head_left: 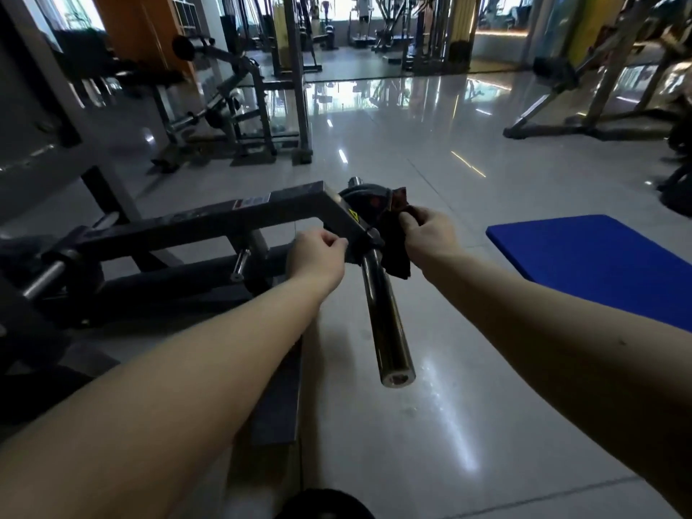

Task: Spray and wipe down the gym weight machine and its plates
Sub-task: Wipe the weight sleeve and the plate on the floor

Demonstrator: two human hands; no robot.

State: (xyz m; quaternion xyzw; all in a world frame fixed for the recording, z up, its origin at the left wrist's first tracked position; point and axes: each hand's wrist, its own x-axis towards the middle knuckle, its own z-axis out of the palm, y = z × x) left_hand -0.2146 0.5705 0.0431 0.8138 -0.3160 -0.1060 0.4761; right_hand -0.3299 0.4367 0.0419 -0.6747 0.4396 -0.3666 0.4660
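weight machine [262, 215]: right hand [430, 234] pinches a dark cloth [397, 252] beside its bar [382, 312]. left hand [316, 256] curls against it, grip unclear.

The glossy pale tiled floor [430, 162] reflects light from bright far windows [80, 11]. A blue mat [599, 264] lies at right. Other gym machines [232, 106] stand far left, beside an orange pillar [131, 28].
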